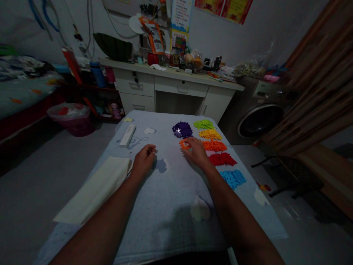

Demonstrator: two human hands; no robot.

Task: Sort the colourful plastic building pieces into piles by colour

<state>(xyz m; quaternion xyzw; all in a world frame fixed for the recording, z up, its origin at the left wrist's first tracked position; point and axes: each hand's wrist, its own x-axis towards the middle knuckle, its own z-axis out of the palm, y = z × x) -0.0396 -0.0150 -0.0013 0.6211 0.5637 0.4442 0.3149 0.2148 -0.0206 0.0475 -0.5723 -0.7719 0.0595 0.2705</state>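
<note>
My right hand (pixel 196 150) reaches over the cloth-covered table, its thumb and fingers closed around orange interlocking plastic pieces (pixel 183 144). Just right of it lies a pile of the same orange pieces (pixel 216 146). Beyond the fingers, a round dark purple cluster of pieces (pixel 182 130) rests on the cloth. Piles of green pieces (pixel 204 124), yellow pieces (pixel 210 134), red pieces (pixel 222 159) and blue pieces (pixel 233 178) line the right side. My left hand (pixel 145 157) is curled closed near the table's middle; whatever its fingers may hold is hidden.
On the table's left lie a long white box (pixel 128 135) and a folded pale sheet (pixel 96 187). Behind stands a cluttered white desk (pixel 138 82), with a washing machine (pixel 259 114) to its right. A pink bin (pixel 73 119) and a metal-legged seat (pixel 292 171) flank the table.
</note>
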